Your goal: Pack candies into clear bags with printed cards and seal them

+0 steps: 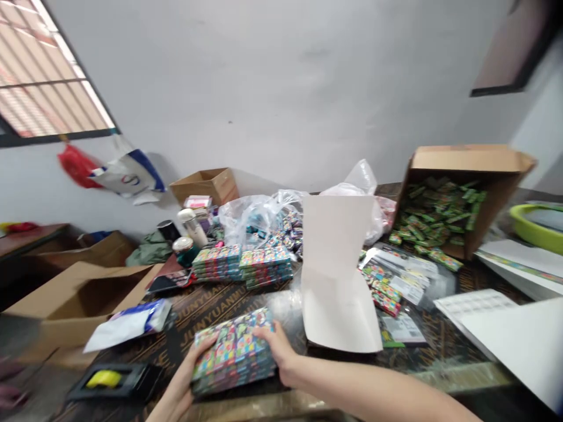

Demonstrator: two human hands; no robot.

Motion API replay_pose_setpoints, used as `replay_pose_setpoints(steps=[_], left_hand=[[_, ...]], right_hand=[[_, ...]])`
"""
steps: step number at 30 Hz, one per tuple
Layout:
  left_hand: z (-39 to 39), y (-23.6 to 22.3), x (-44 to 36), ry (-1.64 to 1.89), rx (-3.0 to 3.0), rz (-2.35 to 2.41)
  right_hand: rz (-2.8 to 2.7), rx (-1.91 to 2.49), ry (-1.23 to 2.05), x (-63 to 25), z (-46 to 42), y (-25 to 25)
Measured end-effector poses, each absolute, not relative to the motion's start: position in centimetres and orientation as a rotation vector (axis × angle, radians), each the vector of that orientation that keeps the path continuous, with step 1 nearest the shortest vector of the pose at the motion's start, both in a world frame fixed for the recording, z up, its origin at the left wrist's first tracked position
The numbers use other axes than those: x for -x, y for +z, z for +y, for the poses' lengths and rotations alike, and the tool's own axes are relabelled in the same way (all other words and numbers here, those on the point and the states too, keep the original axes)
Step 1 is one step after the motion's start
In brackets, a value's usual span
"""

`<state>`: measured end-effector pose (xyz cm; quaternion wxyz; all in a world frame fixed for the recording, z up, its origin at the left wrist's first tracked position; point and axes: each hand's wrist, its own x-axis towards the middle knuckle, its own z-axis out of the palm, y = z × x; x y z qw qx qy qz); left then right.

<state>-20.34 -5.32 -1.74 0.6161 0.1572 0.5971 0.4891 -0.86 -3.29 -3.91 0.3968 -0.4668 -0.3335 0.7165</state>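
A stack of colourful flat packets (233, 351) lies on the dark table near its front edge. My left hand (185, 381) grips the stack's near left corner. My right hand (277, 349) presses on its right side. Both hold the same stack. Two more stacks of the same packets (244, 264) stand further back in the middle. A folded white card (336, 275) stands upright just right of my hands.
An open cardboard box (65, 299) sits at the left edge, a tipped box of green packets (444, 205) at the back right. Clear plastic bags (264, 214), bottles, a tape dispenser (109, 381), white sheets (519, 334) and a green basin (534, 225) crowd the table.
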Motion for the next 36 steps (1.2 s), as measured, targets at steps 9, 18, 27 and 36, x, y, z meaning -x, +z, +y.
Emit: replay_pose_setpoints(steps=[9, 18, 27, 36], left_hand=[[-2.4, -4.2, 21.9, 1.387, -0.913, 1.136], [-6.7, -6.5, 23.6, 0.988, -1.437, 1.143], [-6.6, -4.6, 23.9, 0.837, -1.301, 1.006], [-4.6, -6.4, 20.6, 0.877, -1.526, 1.187]], right_hand=[[-1.505, 1.0, 1.218, -0.7, -1.4, -6.4], [-2.499, 1.033, 0.451, -5.1, -2.9, -4.4], [-2.916, 0.956, 0.556, -0.6, 0.8, -0.7], [-2.821, 1.211, 0.392, -0.1, -1.3, -1.5]])
